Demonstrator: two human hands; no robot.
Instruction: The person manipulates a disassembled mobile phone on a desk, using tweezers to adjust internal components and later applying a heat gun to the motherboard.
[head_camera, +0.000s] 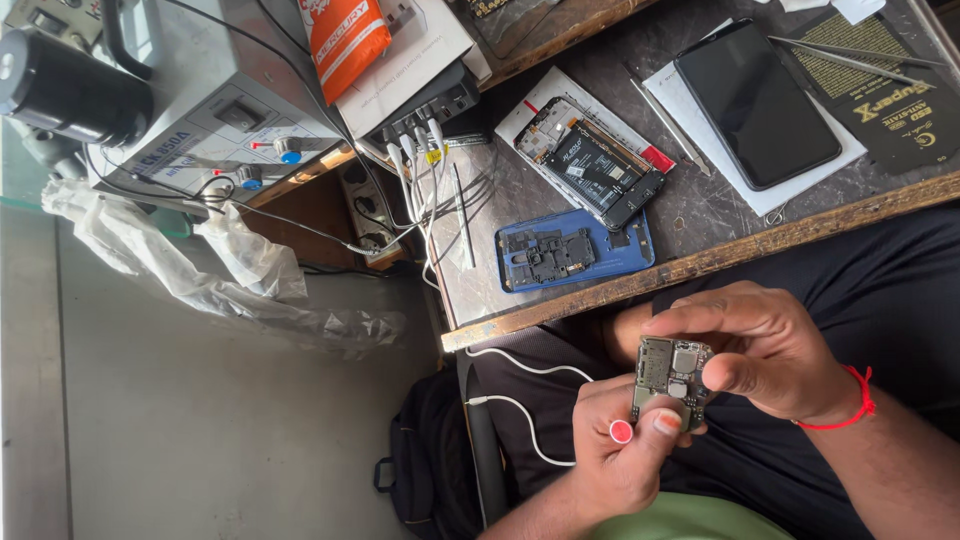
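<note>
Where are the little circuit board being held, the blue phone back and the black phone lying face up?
circuit board (670, 378): head view, its metal-shielded middle.
blue phone back (628, 252): head view, bare blue right part.
black phone (756, 100): head view, middle of its dark screen.

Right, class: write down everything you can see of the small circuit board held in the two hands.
The small grey-green circuit board is roughly rectangular and studded with silvery metal shield cans and tiny components. It stands nearly upright, its populated face toward the camera, above the person's lap and in front of the wooden edge of the workbench. The left hand pinches its lower end, thumb on the face. The right hand meets its upper and right edges with fingertips; that grip is light. Its back is hidden.
</note>
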